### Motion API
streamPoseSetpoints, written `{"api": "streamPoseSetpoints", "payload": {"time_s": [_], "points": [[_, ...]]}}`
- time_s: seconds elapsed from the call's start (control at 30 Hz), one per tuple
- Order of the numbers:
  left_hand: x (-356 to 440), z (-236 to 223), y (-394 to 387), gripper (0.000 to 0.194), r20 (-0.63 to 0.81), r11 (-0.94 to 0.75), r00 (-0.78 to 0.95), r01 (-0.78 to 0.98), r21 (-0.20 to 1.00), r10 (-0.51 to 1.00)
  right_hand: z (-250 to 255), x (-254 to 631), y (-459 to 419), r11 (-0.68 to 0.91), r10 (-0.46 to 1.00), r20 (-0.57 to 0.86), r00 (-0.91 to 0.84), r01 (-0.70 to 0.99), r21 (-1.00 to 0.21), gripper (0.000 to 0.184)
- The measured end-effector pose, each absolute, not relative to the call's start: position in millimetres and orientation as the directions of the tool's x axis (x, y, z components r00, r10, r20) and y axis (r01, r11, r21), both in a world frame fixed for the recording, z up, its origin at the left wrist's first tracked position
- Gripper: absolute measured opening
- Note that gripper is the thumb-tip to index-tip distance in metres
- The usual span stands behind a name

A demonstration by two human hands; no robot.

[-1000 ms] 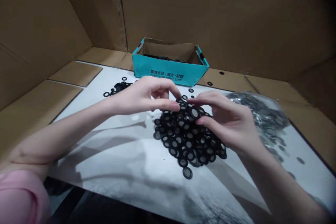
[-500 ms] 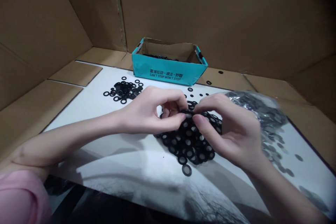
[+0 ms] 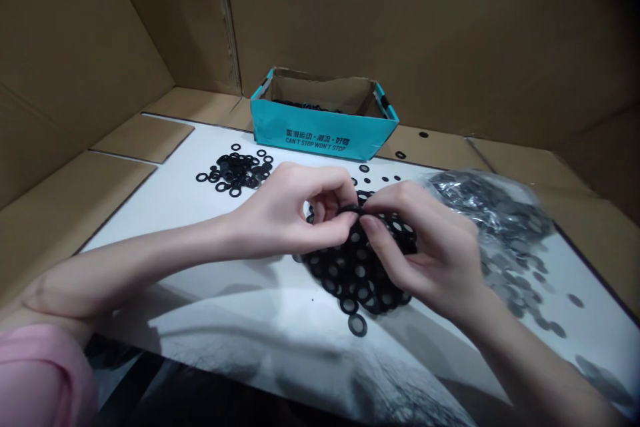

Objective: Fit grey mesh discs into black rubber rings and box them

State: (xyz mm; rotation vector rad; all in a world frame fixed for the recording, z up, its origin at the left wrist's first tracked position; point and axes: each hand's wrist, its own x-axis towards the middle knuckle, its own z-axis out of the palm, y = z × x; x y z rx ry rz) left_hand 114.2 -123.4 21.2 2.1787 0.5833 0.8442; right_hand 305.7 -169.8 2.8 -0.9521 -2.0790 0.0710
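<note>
The fingers of the left hand [image 3: 293, 213] and the right hand [image 3: 435, 247] pinch one black ring [image 3: 353, 209] by its sides, over the big pile [image 3: 360, 273] near the middle of the white tabletop [image 3: 220, 300]. Both hands curl in, almost touching. Fingers hide some of the ring, so its middle is hard to see.

The large heap of rings [image 3: 361, 273] lies mid-table on the sheet [image 3: 215, 307], with one ring [image 3: 357, 325] at its near edge. A smaller pile of rings [image 3: 235, 172] lies far left of it. The box [image 3: 325, 133] stands at the sheet's far edge, with small parts [image 3: 310, 107] inside. Right of the large heap lies the plastic bag [image 3: 500, 213], loose discs [image 3: 530, 300] spread on its near side. Cardboard walls [image 3: 400, 27] stand behind and at both sides.
</note>
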Motion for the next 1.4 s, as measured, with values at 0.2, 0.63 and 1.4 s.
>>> {"api": "streamPoseSetpoints", "payload": {"time_s": [0.2, 0.63, 1.4], "points": [[111, 30, -125, 0.011, 0.495, -0.76, 0.69, 0.123, 0.638, 0.527, -2, 308, -167, 0.557, 0.83, 0.512, -0.222, 0.384, -0.736, 0.009], [107, 22, -124, 0.02, 0.663, -0.956, 0.708, 0.29, 0.041, 0.244, -13, 314, -167, 0.296, 0.893, 0.262, -0.365, 0.038, -0.955, 0.03], [111, 30, -123, 0.01, 0.333, -0.555, 0.759, 0.044, 0.831, 0.559, -3, 307, -171, 0.707, 0.705, 0.587, -0.398, 0.32, -0.631, 0.015]]}}
